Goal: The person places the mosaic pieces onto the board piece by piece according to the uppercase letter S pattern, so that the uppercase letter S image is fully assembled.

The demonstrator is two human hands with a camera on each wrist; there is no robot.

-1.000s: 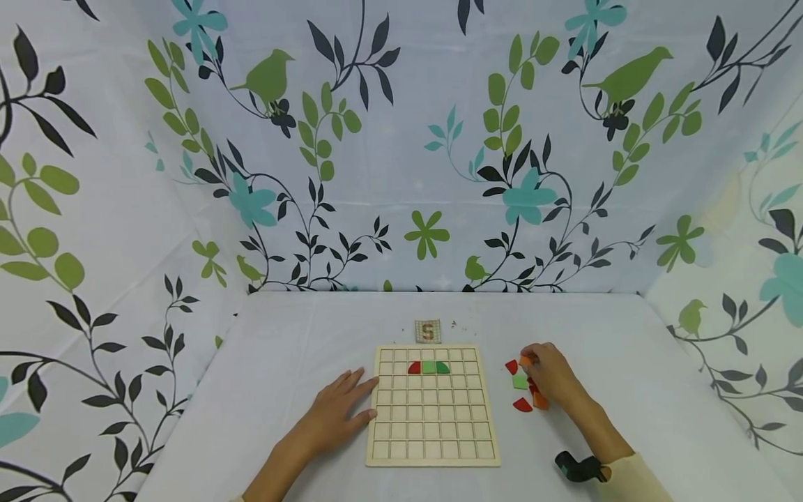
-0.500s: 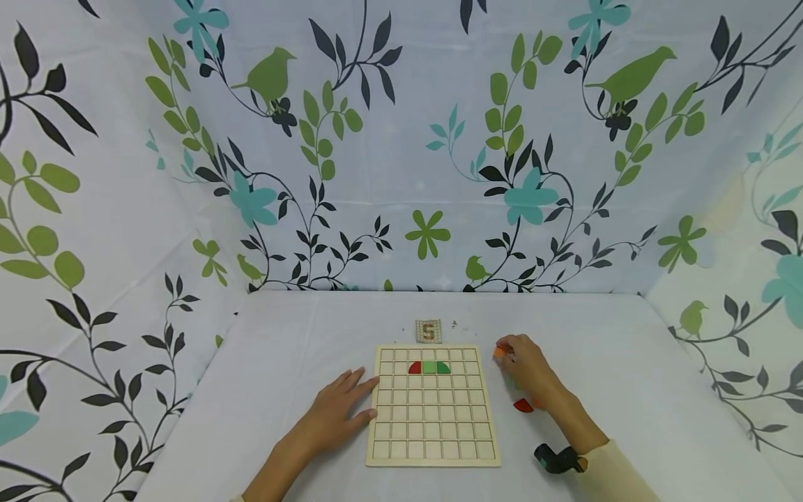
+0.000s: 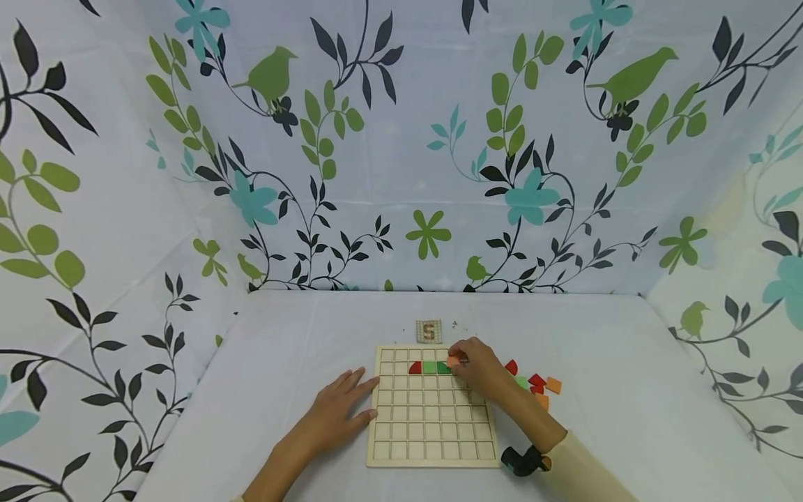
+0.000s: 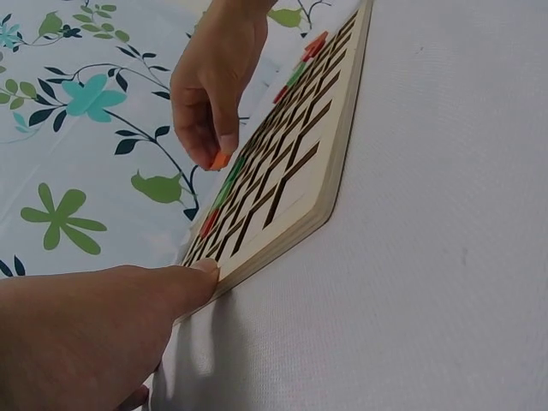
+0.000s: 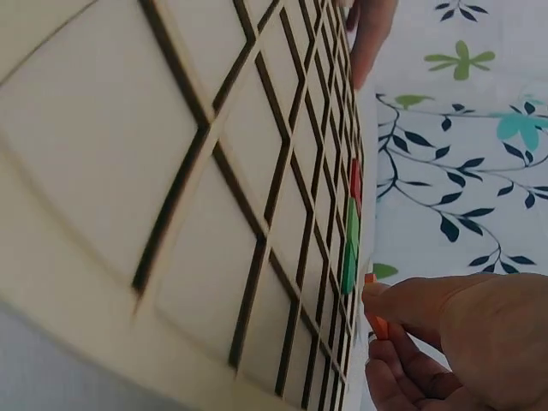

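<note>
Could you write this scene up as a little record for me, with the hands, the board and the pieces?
Right hand: pinches an orange piece
Left hand: touches the board's left edge
Board: gridded, flat on the table
Row on board: red piece, light green piece, dark green piece
Loose pieces: red, light green, orange; right of the board

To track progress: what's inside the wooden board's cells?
In the wooden board: a red piece, light green piece and dark green piece, side by side. The right hand, pinching an orange piece, covers cells to their right; what those hold is hidden.
</note>
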